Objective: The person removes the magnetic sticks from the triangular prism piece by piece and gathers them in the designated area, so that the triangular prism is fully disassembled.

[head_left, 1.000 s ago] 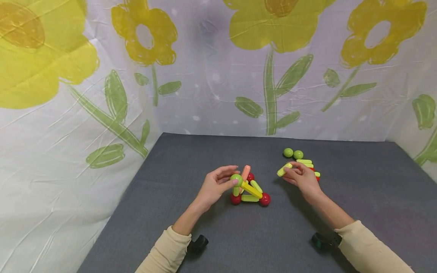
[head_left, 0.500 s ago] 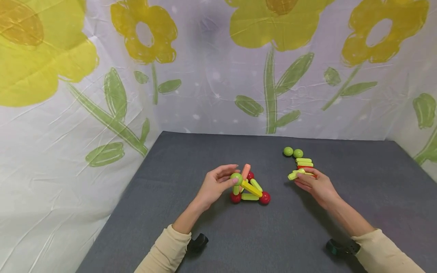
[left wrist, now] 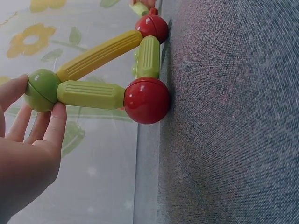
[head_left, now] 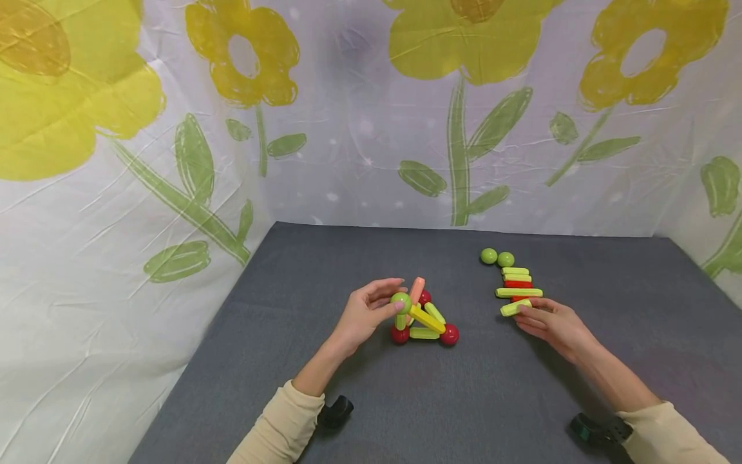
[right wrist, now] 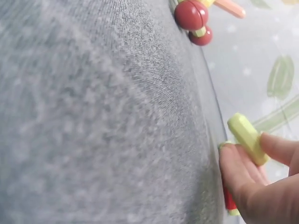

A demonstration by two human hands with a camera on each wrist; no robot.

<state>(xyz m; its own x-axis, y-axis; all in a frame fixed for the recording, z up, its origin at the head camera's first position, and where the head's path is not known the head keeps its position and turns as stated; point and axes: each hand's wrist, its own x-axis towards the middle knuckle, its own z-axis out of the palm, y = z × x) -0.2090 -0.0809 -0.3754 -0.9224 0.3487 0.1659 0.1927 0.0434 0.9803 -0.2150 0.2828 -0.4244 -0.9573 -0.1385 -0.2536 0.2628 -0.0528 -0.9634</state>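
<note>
One pinched rod [head_left: 513,309] shifted rightward, three red balls [head_left: 449,334]

Green ball [left wrist: 43,87], lime stick [right wrist: 245,135] — both are pinched.

Dark table [head_left: 406,406]: green balls [head_left: 489,256], rods [head_left: 518,284], ball-and-rod frame [head_left: 428,319].

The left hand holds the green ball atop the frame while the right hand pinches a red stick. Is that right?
The colour is wrong: the right hand pinches a yellow-green stick, as the right wrist view shows. The left hand does hold the green ball.
</note>
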